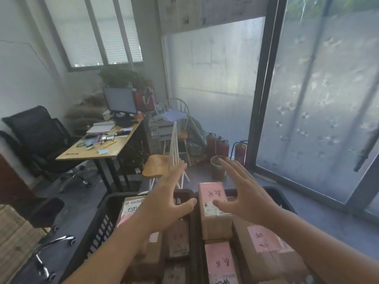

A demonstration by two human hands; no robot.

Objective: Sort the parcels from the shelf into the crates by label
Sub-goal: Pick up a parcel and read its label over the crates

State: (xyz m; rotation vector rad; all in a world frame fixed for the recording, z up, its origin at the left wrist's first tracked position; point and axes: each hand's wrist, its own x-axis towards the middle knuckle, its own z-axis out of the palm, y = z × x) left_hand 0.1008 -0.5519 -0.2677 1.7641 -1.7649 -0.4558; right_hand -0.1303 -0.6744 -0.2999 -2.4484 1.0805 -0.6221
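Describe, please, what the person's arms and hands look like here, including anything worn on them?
Both forearms are bare as far as the frame shows, with no sleeves in view. The left hand and right hand wear no gloves, and no rings, watch or wristband show. The fingers are bare too. Motion blur softens the finer detail.

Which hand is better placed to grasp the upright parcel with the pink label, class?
The right hand, probably: its thumb already lies across the parcel in the right crate. The left hand hovers open over the left crate.
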